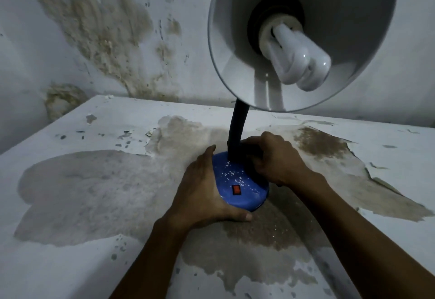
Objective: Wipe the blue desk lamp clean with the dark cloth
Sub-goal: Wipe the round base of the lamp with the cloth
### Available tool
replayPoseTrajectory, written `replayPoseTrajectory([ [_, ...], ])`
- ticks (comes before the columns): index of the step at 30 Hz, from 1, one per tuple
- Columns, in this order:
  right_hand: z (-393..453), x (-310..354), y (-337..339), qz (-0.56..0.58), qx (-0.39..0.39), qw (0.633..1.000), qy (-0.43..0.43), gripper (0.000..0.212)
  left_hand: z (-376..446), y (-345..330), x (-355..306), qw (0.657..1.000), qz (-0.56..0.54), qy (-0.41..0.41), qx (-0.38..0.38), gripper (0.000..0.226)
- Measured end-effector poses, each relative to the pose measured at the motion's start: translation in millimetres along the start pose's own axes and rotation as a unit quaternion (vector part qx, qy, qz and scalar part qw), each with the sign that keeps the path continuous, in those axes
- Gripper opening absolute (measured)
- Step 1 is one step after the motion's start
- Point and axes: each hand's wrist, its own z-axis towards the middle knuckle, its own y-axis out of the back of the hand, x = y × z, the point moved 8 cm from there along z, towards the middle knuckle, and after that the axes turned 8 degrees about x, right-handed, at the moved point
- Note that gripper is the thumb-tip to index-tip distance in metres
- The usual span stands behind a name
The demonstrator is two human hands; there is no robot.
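Bracing the blue desk lamp (237, 193) on the counter (70, 204): your left hand (202, 193) cups the base's left edge, fingers along the far rim, thumb round the near edge. White specks (231, 173) sit on the base top above the red switch (236, 190), so I judge that patch needs wiping. Right of the neck (236, 131), your right hand (277, 160) is curled round the dark cloth (250, 164), pressed against the neck's foot. Can't tell if the shade (353, 28) is clean.

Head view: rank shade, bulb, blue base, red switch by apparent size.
1. Shade, though it is nearest the camera, which inflates it.
2-3. Bulb and blue base: look alike, base partly covered; not ranked.
4. Red switch.
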Motion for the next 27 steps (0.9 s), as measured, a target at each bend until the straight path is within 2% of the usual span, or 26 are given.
replayPoseTrajectory([
  [4,-24,6,1,-0.053,0.017,0.998,0.003,0.043,0,-1,0,1.0,0.008,-0.001,-0.003,0.149],
  [7,-50,17,1,-0.086,0.039,0.995,0.025,0.041,-6,4,-17,0.999,0.005,-0.04,-0.013,0.122],
  [9,-64,22,0,-0.086,0.075,0.992,0.048,0.041,-6,6,-21,0.999,0.005,-0.043,-0.01,0.114],
  [12,-74,15,5,-0.026,0.113,0.99,0.074,0.042,-4,4,-12,1.0,0.022,-0.011,-0.003,0.14],
  [18,-46,-12,33,0.115,-0.079,0.987,0.08,0.042,-3,2,-5,0.999,0.033,0.014,-0.001,0.154],
  [23,-29,-8,0,0.081,-0.047,0.991,0.092,0.047,-1,0,2,0.999,0.031,0.022,0.0,0.153],
  [27,-44,0,-3,-0.002,-0.005,0.992,0.125,0.05,2,-1,6,0.999,0.034,0.022,-0.001,0.153],
])
